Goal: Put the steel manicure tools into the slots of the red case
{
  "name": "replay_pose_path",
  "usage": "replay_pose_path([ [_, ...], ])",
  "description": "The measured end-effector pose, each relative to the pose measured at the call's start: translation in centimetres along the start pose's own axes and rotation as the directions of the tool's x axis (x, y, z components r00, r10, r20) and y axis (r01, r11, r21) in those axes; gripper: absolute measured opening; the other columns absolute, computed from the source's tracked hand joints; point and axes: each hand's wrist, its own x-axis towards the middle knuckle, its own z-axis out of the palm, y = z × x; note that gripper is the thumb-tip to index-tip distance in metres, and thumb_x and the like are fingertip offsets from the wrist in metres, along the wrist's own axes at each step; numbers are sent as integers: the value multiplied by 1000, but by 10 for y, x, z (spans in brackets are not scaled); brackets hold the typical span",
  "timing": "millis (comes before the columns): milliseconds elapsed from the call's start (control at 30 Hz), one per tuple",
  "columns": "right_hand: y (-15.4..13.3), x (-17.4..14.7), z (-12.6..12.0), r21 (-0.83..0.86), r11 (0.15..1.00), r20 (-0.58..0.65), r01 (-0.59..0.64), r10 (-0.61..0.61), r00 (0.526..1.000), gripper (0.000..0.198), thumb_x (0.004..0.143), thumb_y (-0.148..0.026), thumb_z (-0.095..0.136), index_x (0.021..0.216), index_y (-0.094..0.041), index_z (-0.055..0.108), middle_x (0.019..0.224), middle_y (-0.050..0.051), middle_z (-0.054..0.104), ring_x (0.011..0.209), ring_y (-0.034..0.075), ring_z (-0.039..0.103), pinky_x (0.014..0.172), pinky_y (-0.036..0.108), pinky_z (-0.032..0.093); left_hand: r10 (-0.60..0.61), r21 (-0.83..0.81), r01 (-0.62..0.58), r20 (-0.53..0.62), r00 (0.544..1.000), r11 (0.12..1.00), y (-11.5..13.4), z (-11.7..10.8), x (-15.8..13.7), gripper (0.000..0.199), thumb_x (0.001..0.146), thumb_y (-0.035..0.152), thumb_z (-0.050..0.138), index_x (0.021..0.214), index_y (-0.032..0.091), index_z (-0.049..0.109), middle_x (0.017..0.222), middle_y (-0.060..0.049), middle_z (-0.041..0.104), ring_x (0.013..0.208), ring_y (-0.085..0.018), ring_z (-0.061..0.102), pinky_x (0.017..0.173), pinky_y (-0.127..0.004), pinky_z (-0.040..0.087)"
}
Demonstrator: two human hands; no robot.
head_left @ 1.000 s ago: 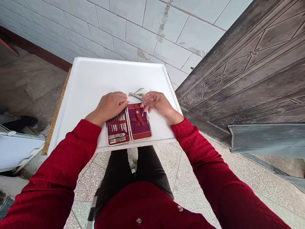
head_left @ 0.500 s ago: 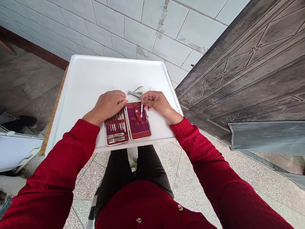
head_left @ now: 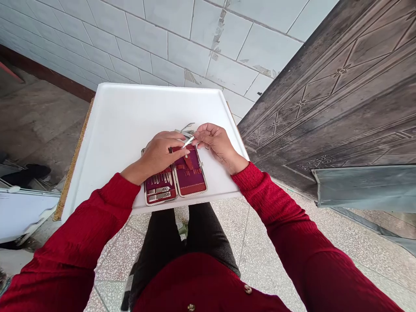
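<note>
My right hand (head_left: 214,142) pinches a slim silver grooming tool (head_left: 189,141) between thumb and fingertips, above the case. The tool lies slantwise, its lower end pointing at my left hand (head_left: 162,151). There the thumb and fingers are apart around that end; contact is unclear. Below both hands a dark red manicure case (head_left: 192,189) lies unfolded. Its left half carries several slim metal tools in a strap, partly under my left hand, and two nail clippers (head_left: 159,193). Loops and a snap tab (head_left: 188,161) show in the right half. Behind my fingers lie more metal tools (head_left: 187,126), partly covered.
The case rests near the front edge of a white tabletop (head_left: 130,108) with a raised rim. A tiled wall (head_left: 182,43) stands behind it, and a dark carved panel (head_left: 325,108) rises at the right. Speckled floor (head_left: 260,234) shows below.
My left hand has moved right, from the case's top edge to the slim tool. The tool has turned from nearly upright to slanted and come away from the case's right half.
</note>
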Motion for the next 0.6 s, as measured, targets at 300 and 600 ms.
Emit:
replay_pose_path([
  [300, -2, -3, -2, -131, 990, 120, 51, -35, 992, 42, 65, -44, 94, 78, -18, 64, 63, -2, 69, 55, 12, 65, 49, 21, 49, -279, -200, 254, -108, 954, 946, 6, -17, 0, 23, 91, 38, 65, 90, 22, 82, 121, -4, 79, 116, -25, 71, 111, -42, 52],
  [600, -12, -9, -5, -284, 948, 153, 144, -104, 983, 47, 83, -65, 76, 78, -18, 71, 78, 4, 73, 69, 12, 66, 58, 23, 51, -330, -245, 323, 11, 944, 914, 4, -18, 2, 24, 87, 41, 67, 82, 22, 81, 116, -5, 80, 109, -25, 73, 109, -43, 53],
])
